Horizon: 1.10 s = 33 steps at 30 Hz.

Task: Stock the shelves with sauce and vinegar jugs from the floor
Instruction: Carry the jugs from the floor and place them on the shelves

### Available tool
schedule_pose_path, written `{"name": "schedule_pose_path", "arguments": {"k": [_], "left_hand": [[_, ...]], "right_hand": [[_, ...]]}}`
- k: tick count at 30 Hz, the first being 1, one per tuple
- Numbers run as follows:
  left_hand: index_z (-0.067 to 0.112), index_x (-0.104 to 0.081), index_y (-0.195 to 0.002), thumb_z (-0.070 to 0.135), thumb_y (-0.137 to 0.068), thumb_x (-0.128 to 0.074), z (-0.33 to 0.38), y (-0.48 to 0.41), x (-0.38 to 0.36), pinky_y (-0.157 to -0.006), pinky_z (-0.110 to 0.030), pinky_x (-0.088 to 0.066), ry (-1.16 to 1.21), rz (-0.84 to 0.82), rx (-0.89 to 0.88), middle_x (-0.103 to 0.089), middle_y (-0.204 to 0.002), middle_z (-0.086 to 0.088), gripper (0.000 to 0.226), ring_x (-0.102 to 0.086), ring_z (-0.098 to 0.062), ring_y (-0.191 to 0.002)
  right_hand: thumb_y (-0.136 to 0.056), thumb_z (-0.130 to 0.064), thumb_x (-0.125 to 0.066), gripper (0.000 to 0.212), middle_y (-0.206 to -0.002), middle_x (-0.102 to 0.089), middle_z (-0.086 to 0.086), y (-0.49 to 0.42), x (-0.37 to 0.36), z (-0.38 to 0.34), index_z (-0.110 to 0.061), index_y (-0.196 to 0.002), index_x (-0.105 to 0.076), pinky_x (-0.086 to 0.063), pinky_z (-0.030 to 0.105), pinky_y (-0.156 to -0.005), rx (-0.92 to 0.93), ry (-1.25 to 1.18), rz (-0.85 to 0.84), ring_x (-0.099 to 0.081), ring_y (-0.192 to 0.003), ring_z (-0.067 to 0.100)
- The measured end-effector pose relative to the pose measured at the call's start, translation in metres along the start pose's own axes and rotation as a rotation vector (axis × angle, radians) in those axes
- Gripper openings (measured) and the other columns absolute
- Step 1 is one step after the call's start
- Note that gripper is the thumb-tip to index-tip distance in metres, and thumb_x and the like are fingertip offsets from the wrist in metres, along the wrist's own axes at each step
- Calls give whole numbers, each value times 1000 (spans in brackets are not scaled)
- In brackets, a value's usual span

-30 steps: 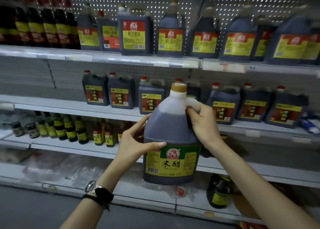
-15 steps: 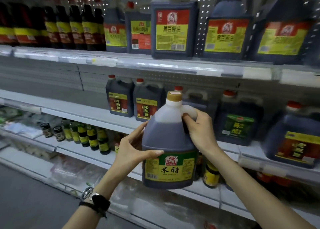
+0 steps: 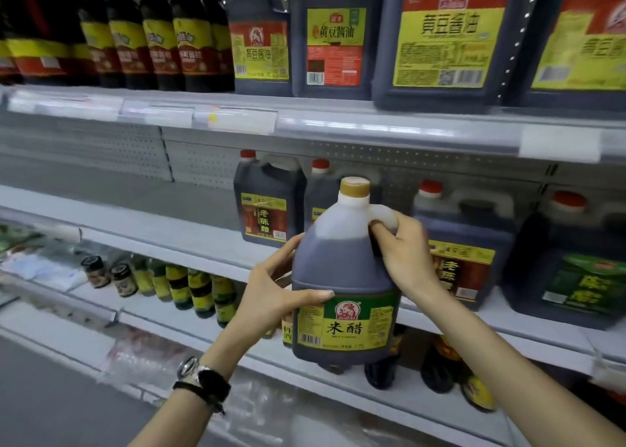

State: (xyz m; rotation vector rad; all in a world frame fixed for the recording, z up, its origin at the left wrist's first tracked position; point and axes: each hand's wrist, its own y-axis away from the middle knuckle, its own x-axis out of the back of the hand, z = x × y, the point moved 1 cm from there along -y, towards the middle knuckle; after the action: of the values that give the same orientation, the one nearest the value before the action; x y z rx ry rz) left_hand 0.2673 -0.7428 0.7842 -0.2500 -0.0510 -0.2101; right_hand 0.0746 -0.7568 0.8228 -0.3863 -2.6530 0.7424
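The vinegar jug [image 3: 342, 277] is held upright in the air in front of the middle shelf [image 3: 162, 233], its long axis vertical, cap up, label facing the camera. It touches no shelf.

Right hand [image 3: 406, 253]: fingers [image 3: 379, 226] are curled round the pale moulded handle [image 3: 382, 214] at the jug's shoulder, clamped on it. Left hand [image 3: 271, 294]: thumb laid across the front just above the label, the other fingers spread round the jug's left side, bracing the body. A wristwatch [image 3: 196, 372] with a dark strap sits on the left wrist.

The jug is translucent plastic, round-bodied with a domed shoulder, filled with dark brown liquid up to the shoulder. The cap [image 3: 354, 186] is gold. The label [image 3: 345, 324] is green and yellow with a red emblem, reads 米醋, and has a barcode at lower left.

Behind it, on the middle shelf, stand squarish dark jugs with red caps [image 3: 267, 206]; their labels read 老陈醋. One at the far right [image 3: 576, 277] has a green label, blurred.

The top shelf [image 3: 338, 118] carries large dark jugs [image 3: 443, 40] with red and yellow labels reading 黄豆酱油, and tall dark bottles [image 3: 159, 40] at left. Blank white price strips run along its front edge.

The lower shelf holds small yellow-labelled bottles [image 3: 200, 291] and two dark-lidded jars [image 3: 96, 270]
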Motion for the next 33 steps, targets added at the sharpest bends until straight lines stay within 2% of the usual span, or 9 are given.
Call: {"name": "schedule_pose_path", "arguments": {"k": [4, 8, 13, 18, 23, 28, 30, 31, 33], "left_hand": [[38, -52, -123, 20, -51, -92, -14, -36, 49, -81, -25, -55, 13, -89, -13, -66, -119, 12, 84, -64, -6, -107], [40, -51, -120, 14, -52, -85, -23, -70, 101, -76, -23, -55, 29, -152, 1, -65, -117, 16, 80, -64, -3, -104], [43, -51, -118, 20, -51, -86, -31, -105, 154, -82, -24, -55, -18, -204, -10, -64, -117, 19, 79, -62, -2, -108], [34, -51, -129, 14, -54, -87, -40, -124, 187, -84, -25, -55, -2, -213, -4, -64, -121, 13, 85, -62, -4, -109], [34, -53, -124, 12, -53, -82, -39, -147, 196, -80, -18, -53, 6, -209, -9, -65, -116, 15, 80, -63, 0, -105], [40, -53, -114, 7, -53, -82, -44, -174, 195, -80, -16, -52, -32, -216, 12, -69, -103, 23, 75, -64, 0, -103], [37, -51, -116, 4, -53, -83, -47, -187, 195, -82, -16, -53, -42, -197, 21, -69, -100, 24, 78, -63, 4, -101], [35, -49, -119, 2, -54, -83, -48, -193, 194, -81, -16, -53, -48, -185, 28, -68, -100, 23, 81, -63, 5, -100], [30, -46, -124, -3, -56, -82, -51, -202, 193, -79, -15, -53, -59, -185, 28, -65, -105, 21, 83, -64, 5, -98]], "right_hand": [[-90, -3, -53, 18, -89, -66, -6, -19, -49, -2, -13, -95, -67, -43, 6, -69, -13, 23, 65, -59, -81, -5], [-91, -3, -53, 17, -87, -66, -5, -39, -99, -5, -12, -93, -66, -43, 5, -67, -47, 36, 111, -59, -81, -4], [-91, -1, -52, 16, -79, -62, -9, -60, -150, -8, -12, -87, -63, -41, 4, -63, -61, 57, 170, -56, -70, -10], [-91, -2, -52, 16, -86, -65, -1, -79, -183, -5, -4, -94, -68, -41, 4, -65, -51, 101, 178, -57, -76, -3], [-90, -1, -52, 29, -70, -59, -12, -100, -194, -4, -22, -71, -58, -40, 9, -61, -24, 90, 179, -53, -64, -9], [-89, -3, -54, 39, -59, -52, -12, -123, -198, 7, -25, -58, -50, -35, 11, -53, -84, 110, 201, -48, -53, -8], [-90, -6, -55, 27, -67, -59, -8, -134, -201, 13, -17, -66, -59, -38, 12, -56, -130, 79, 199, -51, -62, -5], [-91, -7, -55, 17, -76, -62, -3, -138, -202, 16, -9, -76, -64, -40, 15, -60, -154, 60, 202, -55, -70, 2], [-92, -8, -54, 14, -87, -61, 2, -144, -204, 21, 1, -95, -65, -40, 18, -67, -172, 50, 221, -57, -82, 13]]}}
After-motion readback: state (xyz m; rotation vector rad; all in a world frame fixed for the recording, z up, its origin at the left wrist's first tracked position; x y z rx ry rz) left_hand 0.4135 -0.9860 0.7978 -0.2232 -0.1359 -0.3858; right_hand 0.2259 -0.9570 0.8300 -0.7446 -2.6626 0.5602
